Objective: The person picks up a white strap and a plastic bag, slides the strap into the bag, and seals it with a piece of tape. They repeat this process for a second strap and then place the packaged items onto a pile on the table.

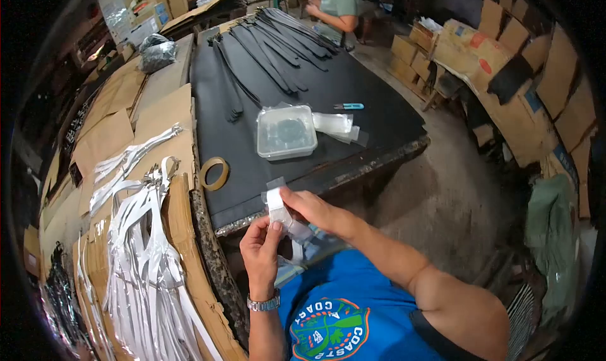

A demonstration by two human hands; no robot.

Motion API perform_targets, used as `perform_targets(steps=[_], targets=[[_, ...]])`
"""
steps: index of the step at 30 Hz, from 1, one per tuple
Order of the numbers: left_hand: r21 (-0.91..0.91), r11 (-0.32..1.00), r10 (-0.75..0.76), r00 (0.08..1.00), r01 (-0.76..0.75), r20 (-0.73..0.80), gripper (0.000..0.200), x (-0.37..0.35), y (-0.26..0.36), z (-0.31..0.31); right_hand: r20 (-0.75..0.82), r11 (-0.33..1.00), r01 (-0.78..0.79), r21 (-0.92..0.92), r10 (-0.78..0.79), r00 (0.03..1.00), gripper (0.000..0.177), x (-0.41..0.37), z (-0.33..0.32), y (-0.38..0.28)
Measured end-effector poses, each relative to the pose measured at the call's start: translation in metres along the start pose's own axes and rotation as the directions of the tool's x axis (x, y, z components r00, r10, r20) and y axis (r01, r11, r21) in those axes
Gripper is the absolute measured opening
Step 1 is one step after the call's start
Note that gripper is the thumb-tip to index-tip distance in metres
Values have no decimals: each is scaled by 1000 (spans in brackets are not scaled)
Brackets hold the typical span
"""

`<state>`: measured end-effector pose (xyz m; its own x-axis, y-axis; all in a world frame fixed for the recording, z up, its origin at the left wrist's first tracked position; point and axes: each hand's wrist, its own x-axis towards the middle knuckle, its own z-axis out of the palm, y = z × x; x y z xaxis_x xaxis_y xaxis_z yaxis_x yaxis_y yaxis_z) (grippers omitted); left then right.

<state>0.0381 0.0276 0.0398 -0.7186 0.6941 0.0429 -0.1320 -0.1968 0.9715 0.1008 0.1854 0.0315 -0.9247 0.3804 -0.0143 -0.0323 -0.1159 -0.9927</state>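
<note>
Black-topped work table (369, 102) in a cardboard-lined workshop carries a clear plastic container (286, 132), a tape roll (221, 183) and black straps (271, 45), while just off its near edge the left hand (262, 250) and right hand (310, 208) both pinch a sleeved white strip (276, 204), fingers closed on it.

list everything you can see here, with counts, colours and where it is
mat: one, black, centre
straps: many, black, far end of mat
box: one, clear plastic, middle of mat
sleeves: a few, clear, right of box
cutter: one, blue, behind box
tape roll: one, tan, mat's left edge
cardboard: several sheets, brown, left of mat
strips: many, white, on cardboard
cartons: many, brown, right
person: one, green top, far end
left hand: holds a white strip
right hand: pinches same strip
</note>
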Motion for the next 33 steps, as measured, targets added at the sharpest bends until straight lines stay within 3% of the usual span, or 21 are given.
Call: perform_targets(steps=[1, 5, 10, 11, 17, 21, 25, 33], targets=[[17, 1000, 9, 1000, -9, -6, 18, -4, 0, 0, 68, 984, -131, 122, 124, 990, 45, -1, 1, -2], [68, 996, 51, 999, -52, 16, 17, -12, 3, -1, 130, 944, 11, 329, -57, 990, 40, 6, 2, -17], [159, 986, 43, 999, -41, -13, 16, -19, 14, 6, -30, 928, 207, 310, -208, 978, 34, 11, 10, -59], [155, 983, 100, 995, -95, -22, 16, -20, 16, 12, -51, 923, 250, 293, -246, 968, 35, 13, 11, -63], [180, 973, 146, 989, -143, -5, 16, -19, 16, 11, -71, 883, 388, 263, -383, 921, 27, 21, 5, -96], [176, 972, 157, 988, -155, 3, 16, -20, 16, 12, -78, 889, 399, 223, -392, 917, 23, 18, 5, -109], [162, 972, 174, 985, -171, -5, 16, -21, 9, 9, -121, 836, 506, 211, -491, 863, 22, 26, 5, -117], [89, 976, 200, 980, -199, 5, 15, -19, -2, -7, -13, 860, 502, 90, -503, 864, 16, 31, 16, -137]])
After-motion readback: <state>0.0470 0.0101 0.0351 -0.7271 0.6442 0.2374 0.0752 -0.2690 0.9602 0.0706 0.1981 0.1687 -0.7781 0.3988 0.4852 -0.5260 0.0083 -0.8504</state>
